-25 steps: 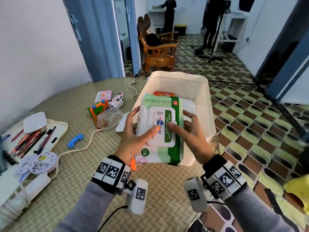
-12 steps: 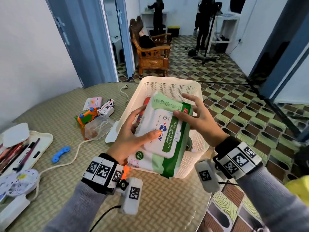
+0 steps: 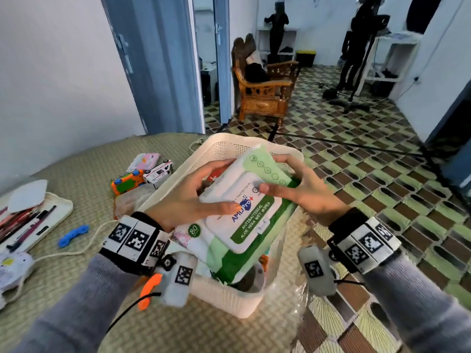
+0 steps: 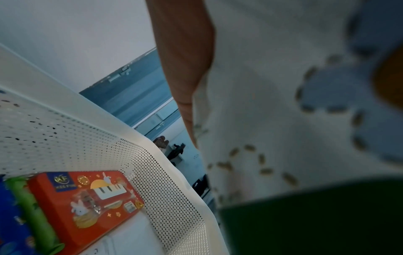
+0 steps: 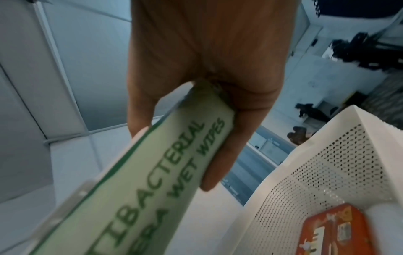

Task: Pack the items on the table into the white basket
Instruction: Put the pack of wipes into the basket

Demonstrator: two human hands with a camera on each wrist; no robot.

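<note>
- Right now both hands grasp the wet wipes pack over the white basket: the left hand curls round its left edge with the thumb on the lid, and the right hand pinches the far right edge between thumb and fingers.
- The pack sits tilted, its near end lower than its far end, above the basket and not yet resting inside, as far as the head view tells.
- Likely snag: the pack looks nearly as wide as the basket, so it could catch on the rim or wedge crooked on top of what already lies inside.
- A hard push down could tip the light basket, which stands near the table edge.
- Only the wrist views show the basket floor: a red box lies flat there, beside something green and blue.
- Only the head view shows the items left on the table: toy vehicles, a blue piece and a tray of pens.
</note>
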